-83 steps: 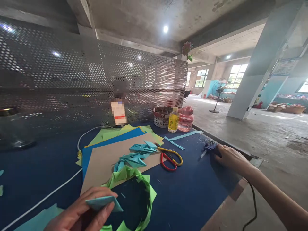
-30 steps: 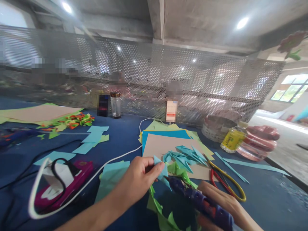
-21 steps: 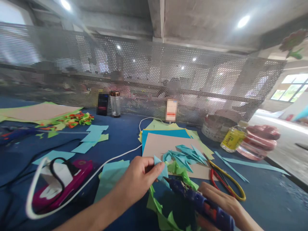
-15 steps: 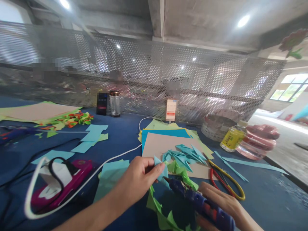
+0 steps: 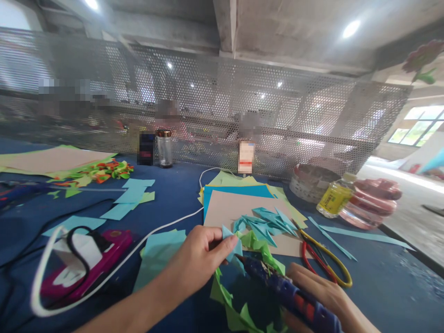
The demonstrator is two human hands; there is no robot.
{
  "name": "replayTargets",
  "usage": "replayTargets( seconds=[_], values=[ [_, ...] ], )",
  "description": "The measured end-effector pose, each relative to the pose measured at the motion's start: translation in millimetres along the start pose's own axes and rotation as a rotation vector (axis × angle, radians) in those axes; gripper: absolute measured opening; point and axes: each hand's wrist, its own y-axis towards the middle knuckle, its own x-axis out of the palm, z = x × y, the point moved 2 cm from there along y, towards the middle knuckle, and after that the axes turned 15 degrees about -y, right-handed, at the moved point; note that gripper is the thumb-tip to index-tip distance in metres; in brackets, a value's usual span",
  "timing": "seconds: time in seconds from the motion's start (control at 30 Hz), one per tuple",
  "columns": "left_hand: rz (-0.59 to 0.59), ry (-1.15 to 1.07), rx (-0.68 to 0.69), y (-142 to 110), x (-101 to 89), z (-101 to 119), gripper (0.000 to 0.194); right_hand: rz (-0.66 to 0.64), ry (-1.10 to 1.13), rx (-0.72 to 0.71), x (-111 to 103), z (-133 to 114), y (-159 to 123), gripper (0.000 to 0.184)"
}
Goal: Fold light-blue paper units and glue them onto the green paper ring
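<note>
Between thumb and fingers, my left hand pinches a piece of light blue paper. My right hand is wrapped round a dark blue hot glue gun, whose tip is at the blue paper's lower right edge. A green paper garland with pointed leaves hangs in a curve below and behind my hands. Folded blue paper pieces lie just beyond, on a beige sheet. Part of the garland is hidden behind the glue gun.
Scissors with red and yellow handles lie to the right, near a yellow-labelled bottle and a pink jug. A magenta power strip with cables sits left. A perforated metal screen stands behind the table.
The view has shifted very slightly. Both hands, the blue paper and the glue gun keep nearly the same positions.
</note>
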Motion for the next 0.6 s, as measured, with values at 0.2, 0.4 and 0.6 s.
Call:
replayTargets(
  seconds=[0.2, 0.4, 0.6],
  values=[
    [0.013, 0.022, -0.004, -0.7, -1.1, -1.3, 0.044, -0.017, 0.031, -0.052, -2.8, 2.1, 1.8, 0.017],
    [0.028, 0.028, 0.009, -0.8, -3.0, 0.7, 0.042, -0.041, 0.052, -0.072, -7.7, 2.2, 3.2, 0.014],
    [0.044, 0.024, 0.015, -2.0, -2.3, 5.0, 0.041, -0.065, -0.004, -0.070, -10.5, -0.4, 4.8, 0.018]
  ],
)
